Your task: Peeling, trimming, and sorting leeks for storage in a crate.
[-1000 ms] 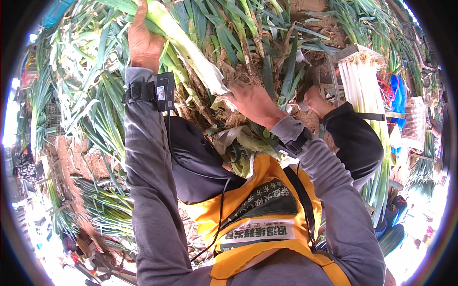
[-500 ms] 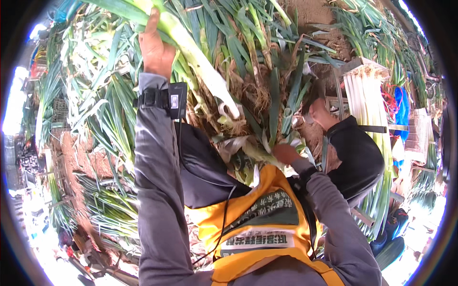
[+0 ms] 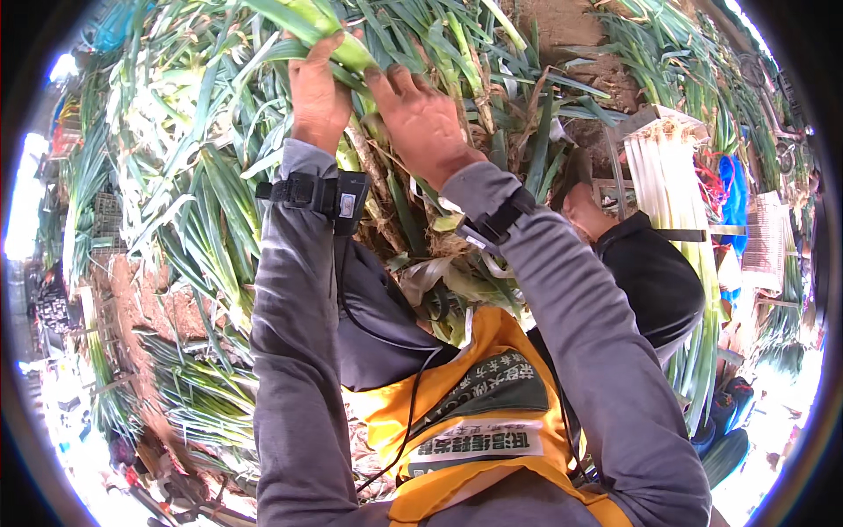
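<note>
A large leek (image 3: pixel 349 53) with a thick pale green stem and broad leaves lies slantwise at the top of the view. My left hand (image 3: pixel 320 98) is closed around it, thumb across the stem. Beside it, my right hand (image 3: pixel 420 121) is at the leek's lower part, its fingers bent and closed against the stem. The hand covers the leek's white end. Below both hands lie loose leeks with dry roots (image 3: pixel 450 241) and peeled leaves (image 3: pixel 428 275).
Heaped leeks (image 3: pixel 206 189) spread on the left. At the right stands a bundle of trimmed white leeks (image 3: pixel 666 171) in a metal frame, near a pale crate (image 3: pixel 767 241) and a blue cloth (image 3: pixel 733 202). My bent knee (image 3: pixel 654 281) is in front of the bundle.
My right hand has come up from near my lap to the leek. My left hand has shifted slightly right and down along with the leek, whose white end is now covered.
</note>
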Motion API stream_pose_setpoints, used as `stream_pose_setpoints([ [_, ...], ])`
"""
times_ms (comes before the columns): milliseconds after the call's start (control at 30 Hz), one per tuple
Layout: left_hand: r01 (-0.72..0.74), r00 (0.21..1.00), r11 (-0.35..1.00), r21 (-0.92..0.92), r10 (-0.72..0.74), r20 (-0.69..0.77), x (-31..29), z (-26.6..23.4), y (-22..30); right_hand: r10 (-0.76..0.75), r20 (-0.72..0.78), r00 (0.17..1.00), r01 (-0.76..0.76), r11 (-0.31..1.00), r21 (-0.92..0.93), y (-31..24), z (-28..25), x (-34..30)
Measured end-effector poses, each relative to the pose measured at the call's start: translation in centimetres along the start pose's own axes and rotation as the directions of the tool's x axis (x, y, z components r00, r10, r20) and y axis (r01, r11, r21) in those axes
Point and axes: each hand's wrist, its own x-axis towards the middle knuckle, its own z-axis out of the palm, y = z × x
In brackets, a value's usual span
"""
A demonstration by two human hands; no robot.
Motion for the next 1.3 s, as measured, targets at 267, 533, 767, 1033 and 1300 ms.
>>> stream_pose_setpoints([
  [267,0.206,0.978,0.978,-0.007,-0.206,0.023,-0.6,-1.8,0.9,0.227,0.244,0.943,-0.291,0.918,0.269,1.0,0.2,1.0],
  [533,0.264,0.964,0.959,-0.102,-0.259,0.065,-0.5,-1.5,0.1,0.192,0.386,0.902,-0.431,0.409,0.804,4.0,-1.5,1.0],
  [767,0.306,0.931,0.938,-0.165,-0.331,-0.154,-0.2,-3.2,-1.6,0.292,0.631,0.719,-0.694,0.345,0.632,4.3,-4.1,-1.7],
  [1033,0.171,0.97,0.985,0.002,-0.168,-0.177,1.0,-5.8,1.0,0.319,0.824,0.468,-0.786,-0.277,0.553,10.4,-2.5,-17.1],
  [1300,0.155,0.931,0.988,0.01,-0.142,-0.335,1.5,-5.5,0.0,0.427,0.834,0.349,-0.937,0.136,0.322,11.0,-0.9,-27.1],
])
